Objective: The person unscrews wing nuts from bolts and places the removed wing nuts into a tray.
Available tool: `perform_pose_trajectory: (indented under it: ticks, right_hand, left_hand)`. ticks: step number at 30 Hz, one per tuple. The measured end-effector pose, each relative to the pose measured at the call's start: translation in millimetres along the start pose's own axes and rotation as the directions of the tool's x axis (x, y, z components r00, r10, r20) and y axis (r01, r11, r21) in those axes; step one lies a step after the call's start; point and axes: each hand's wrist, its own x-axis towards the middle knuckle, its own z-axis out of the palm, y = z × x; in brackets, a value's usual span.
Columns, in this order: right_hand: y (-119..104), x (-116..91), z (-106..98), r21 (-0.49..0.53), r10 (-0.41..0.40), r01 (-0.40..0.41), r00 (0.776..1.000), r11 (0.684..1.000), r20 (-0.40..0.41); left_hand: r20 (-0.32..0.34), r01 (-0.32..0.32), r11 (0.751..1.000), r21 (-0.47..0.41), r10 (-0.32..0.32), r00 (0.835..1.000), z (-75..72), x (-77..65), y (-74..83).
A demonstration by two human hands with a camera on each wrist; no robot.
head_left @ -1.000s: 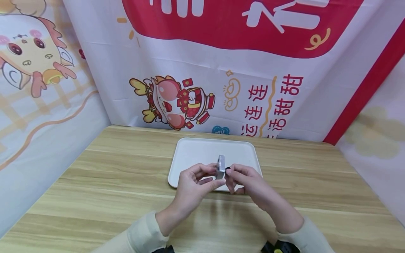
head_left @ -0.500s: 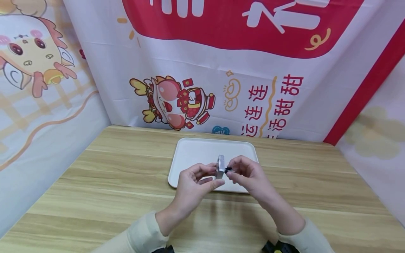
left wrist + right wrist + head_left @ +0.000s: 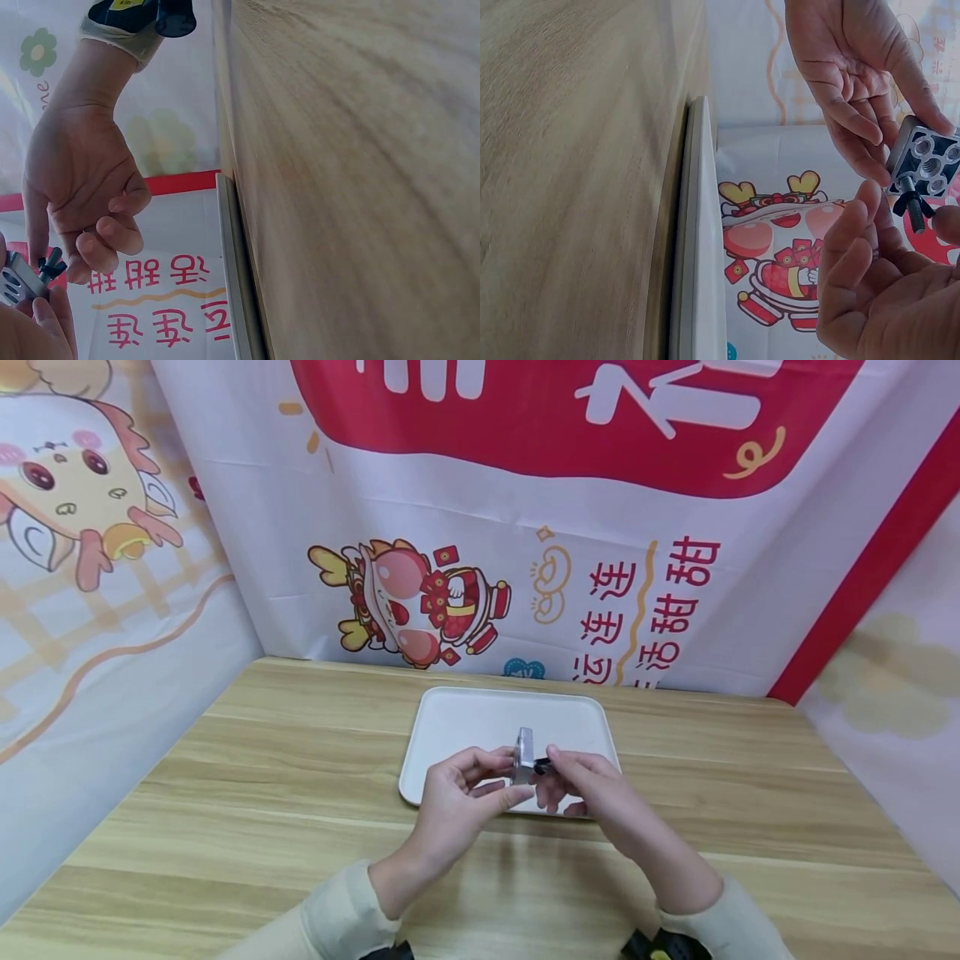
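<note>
Above the white tray, my left hand (image 3: 461,793) grips a small metal block (image 3: 523,756) by its edges, thumb underneath and fingers on the far side. The right wrist view shows the block's face with several round holes. A threaded bolt (image 3: 918,219) sticks out near one corner, carrying a black wing nut (image 3: 910,201). From the right, my right hand (image 3: 600,785) has thumb and index finger at the wing nut, pinching it; the other fingers curl loosely below. In the left wrist view, the wing nut (image 3: 51,265) lies between that thumb and fingertip.
The white tray (image 3: 450,695) lies flat on the wood-grain table (image 3: 262,793), beneath and beyond the hands. A printed cloth backdrop (image 3: 285,527) rises at the table's rear edge, with more printed cloth on the left and right sides.
My right thumb and fingers have shifted about the wing nut with a twisting motion: index finger raised half a second ago, thumb now higher and fingers lower. Left hand and block stay still.
</note>
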Motion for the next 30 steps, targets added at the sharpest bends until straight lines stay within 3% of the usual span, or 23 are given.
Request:
perform_pose_trajectory:
  ticks: [5,11,19,24,30]
  right_hand:
    - [1.5,0.0,-1.3,0.022,-0.032,0.031,0.999,0.999,0.04]
    - [1.3,0.3,-3.0,0.014,-0.036,0.036,0.999,0.999,0.026]
    - [1.3,0.1,-3.5,-0.098,-0.103,0.102,0.995,0.99,-0.004]
    - [2.8,-0.2,-2.3,-0.149,-0.198,0.19,0.979,0.97,-0.046]
    - [4.0,1.3,-1.0,-0.244,-0.319,0.289,0.943,0.926,-0.096]
  left_hand:
    - [0.004,0.005,1.0,-0.004,-0.005,1.0,-0.6,-0.1,-0.1]
    - [0.001,0.007,1.0,-0.003,-0.007,1.0,-0.8,0.1,0.7]
    - [-0.008,0.004,1.0,-0.007,-0.004,1.0,-0.5,0.7,1.5]
    - [-0.008,0.018,1.0,-0.015,-0.018,1.0,-0.2,0.6,1.9]
    - [-0.01,0.029,0.999,-0.022,-0.029,1.0,-0.5,1.2,1.2]
